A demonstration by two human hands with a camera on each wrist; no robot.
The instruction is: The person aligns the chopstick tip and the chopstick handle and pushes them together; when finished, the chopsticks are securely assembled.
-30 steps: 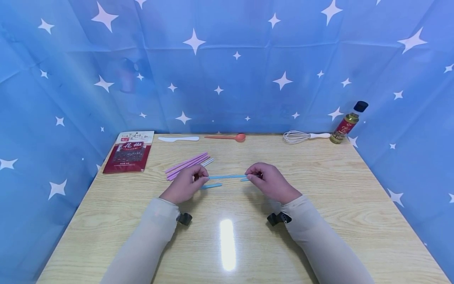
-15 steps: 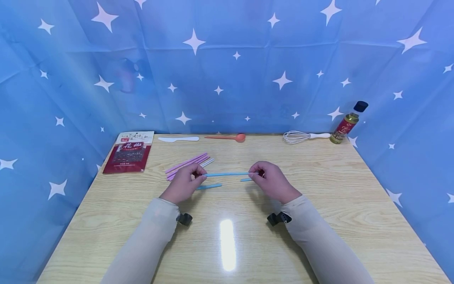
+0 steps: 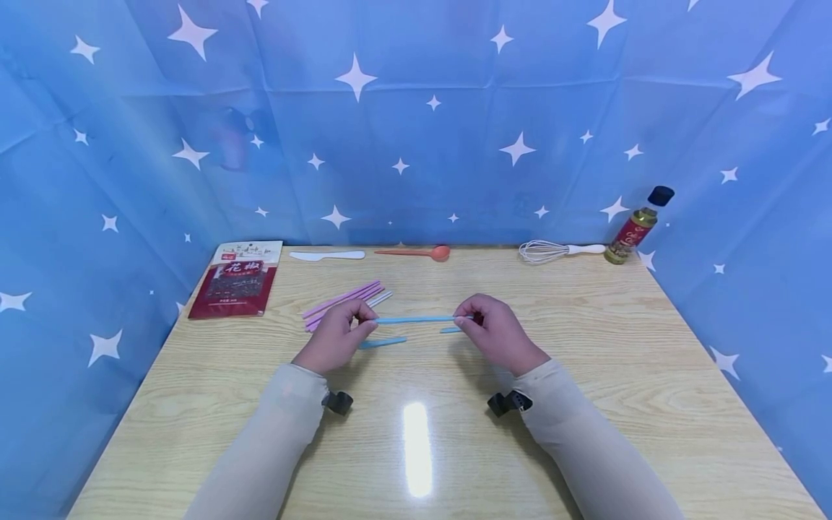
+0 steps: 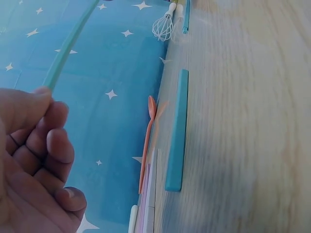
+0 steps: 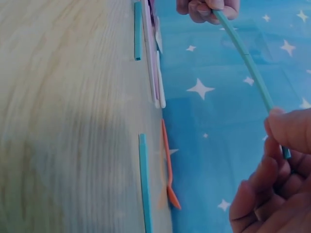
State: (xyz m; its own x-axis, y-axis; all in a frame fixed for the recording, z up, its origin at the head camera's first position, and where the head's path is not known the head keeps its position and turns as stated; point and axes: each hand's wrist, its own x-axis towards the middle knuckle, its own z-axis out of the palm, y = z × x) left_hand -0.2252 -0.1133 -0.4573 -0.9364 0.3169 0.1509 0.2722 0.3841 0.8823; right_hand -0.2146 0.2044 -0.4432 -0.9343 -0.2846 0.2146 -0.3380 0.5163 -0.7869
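Note:
Both hands hold a slim blue chopstick [image 3: 416, 319] level above the table. A fine seam shows partway along the chopstick [image 5: 246, 54] in the right wrist view. My left hand [image 3: 338, 334] pinches one end between thumb and index finger, its other fingers curled. The right hand [image 3: 497, 334] pinches near the opposite end, whose tip pokes out past the thumb. Two shorter blue chopstick pieces lie below on the table: the left piece [image 3: 388, 341] is partly behind the left hand in the head view, the right piece [image 3: 448, 330] partly behind the right hand.
Purple sticks [image 3: 334, 302] and silvery sticks [image 3: 382, 297] lie beyond the left hand. Along the table's back are a red spice packet [image 3: 234, 282], white knife [image 3: 328, 255], orange spoon [image 3: 440, 253], whisk [image 3: 546, 250] and oil bottle [image 3: 632, 230]. A blue starry curtain [image 3: 416, 130] hangs behind.
Over the last second the chopstick has risen slightly, and the hands have drifted a little apart, showing more of it between them. The last half second brings almost no movement.

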